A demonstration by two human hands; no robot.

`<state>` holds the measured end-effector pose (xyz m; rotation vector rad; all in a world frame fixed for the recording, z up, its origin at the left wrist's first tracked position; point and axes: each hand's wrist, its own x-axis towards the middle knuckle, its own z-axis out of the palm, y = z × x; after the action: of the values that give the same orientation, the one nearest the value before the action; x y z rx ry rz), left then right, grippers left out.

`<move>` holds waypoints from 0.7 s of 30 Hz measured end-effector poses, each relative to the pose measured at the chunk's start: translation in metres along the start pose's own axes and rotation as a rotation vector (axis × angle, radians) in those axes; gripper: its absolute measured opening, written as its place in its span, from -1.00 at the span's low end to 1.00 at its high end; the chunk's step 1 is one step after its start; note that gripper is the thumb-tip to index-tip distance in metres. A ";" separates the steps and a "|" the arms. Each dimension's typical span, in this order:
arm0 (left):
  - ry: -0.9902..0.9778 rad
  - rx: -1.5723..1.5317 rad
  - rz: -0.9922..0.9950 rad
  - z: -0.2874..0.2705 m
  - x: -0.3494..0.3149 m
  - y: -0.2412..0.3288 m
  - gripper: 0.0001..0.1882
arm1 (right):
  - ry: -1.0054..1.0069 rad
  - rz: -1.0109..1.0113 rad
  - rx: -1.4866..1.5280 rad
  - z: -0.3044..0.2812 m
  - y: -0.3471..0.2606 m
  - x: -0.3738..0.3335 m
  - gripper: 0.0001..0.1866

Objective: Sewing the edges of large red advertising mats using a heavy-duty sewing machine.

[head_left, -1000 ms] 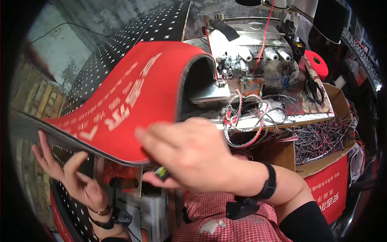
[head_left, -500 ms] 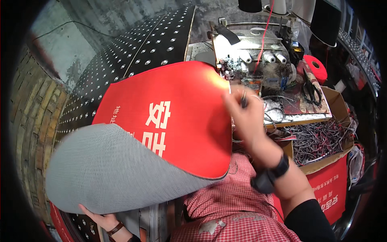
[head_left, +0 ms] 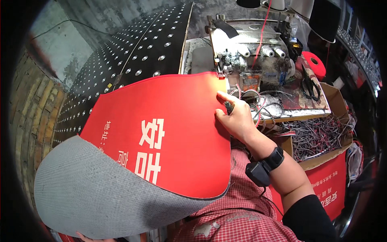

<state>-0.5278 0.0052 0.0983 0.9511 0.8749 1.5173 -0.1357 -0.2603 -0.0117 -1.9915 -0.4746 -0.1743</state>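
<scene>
A red mat (head_left: 161, 121) with white characters lies spread over my lap, its far corner reaching the overlock sewing machine (head_left: 246, 52). The near left part is folded over, showing the grey underside (head_left: 92, 189). My right hand (head_left: 238, 119) rests on the mat's right edge just below the machine, index finger stretched along the edge, with a small dark tool (head_left: 228, 107) pinched in the fingers. A black band sits on that wrist. Only a sliver of my left hand (head_left: 86, 236) shows beneath the grey fold at the bottom, the rest hidden.
A black mat with pale dots (head_left: 141, 52) slopes up behind the red one. Scissors (head_left: 309, 82) and a red roll (head_left: 314, 64) lie right of the machine. A cardboard box (head_left: 336, 97) of thread scraps stands at right above a red banner (head_left: 326, 185). A brick wall runs along the left.
The mat was flipped and laid out flat with its red face up. My right hand slid along the edge toward the machine. My left hand dropped out of sight beneath the grey fold.
</scene>
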 end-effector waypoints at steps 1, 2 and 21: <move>-0.027 -0.072 -0.028 -0.002 -0.001 -0.003 -0.30 | 0.021 -0.011 -0.001 0.000 0.004 0.001 -0.56; -0.054 -0.145 -0.058 -0.002 -0.002 -0.007 -0.37 | 0.043 -0.022 -0.003 0.001 0.009 0.003 -0.57; -0.152 -0.113 -0.146 0.086 -0.015 -0.117 -0.10 | -0.428 0.100 0.327 -0.032 -0.013 -0.049 -0.06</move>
<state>-0.4012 0.0092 0.0252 0.8874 0.7260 1.3377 -0.1826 -0.2963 -0.0022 -1.7210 -0.6287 0.3789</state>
